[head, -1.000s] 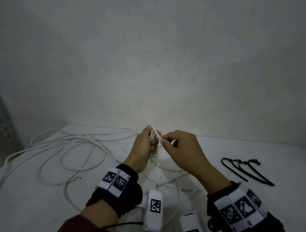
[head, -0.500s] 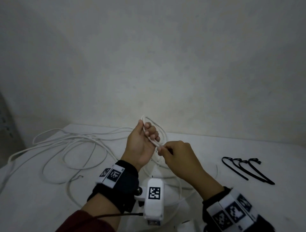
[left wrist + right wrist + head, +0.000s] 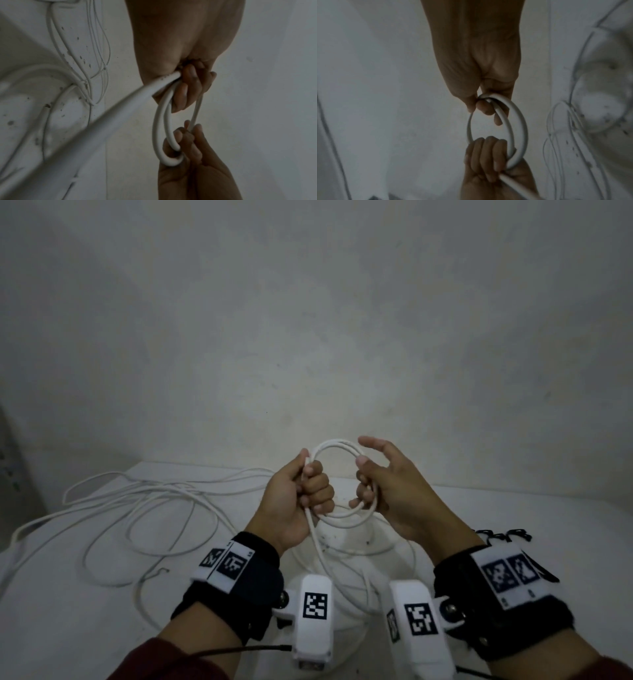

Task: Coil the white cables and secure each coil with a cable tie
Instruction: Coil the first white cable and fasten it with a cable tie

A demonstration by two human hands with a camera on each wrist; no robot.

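A small ring of white cable (image 3: 337, 444) is held up above the table between both hands. My left hand (image 3: 313, 484) grips the ring's left side in a fist, and the cable's tail (image 3: 318, 542) drops from it toward the table. My right hand (image 3: 364, 484) hooks the ring's right side with its thumb and lower fingers, index finger stretched out. The left wrist view shows the ring (image 3: 158, 128) running from my left fingers (image 3: 188, 88) to the right hand (image 3: 188, 148). In the right wrist view the ring (image 3: 521, 121) spans from my right fingers (image 3: 486, 108) to the left fist (image 3: 488, 155).
Long loose loops of white cable (image 3: 191, 485) sprawl over the left half of the white table (image 3: 555, 518). Black cable ties (image 3: 496, 535) lie at the right, partly hidden behind my right wrist band. A plain wall stands close behind.
The hands have risen and moved apart. The tight loop by my left hand has widened into a round ring, and my right hand has shifted from pinching the cable to hooking the ring's right side.
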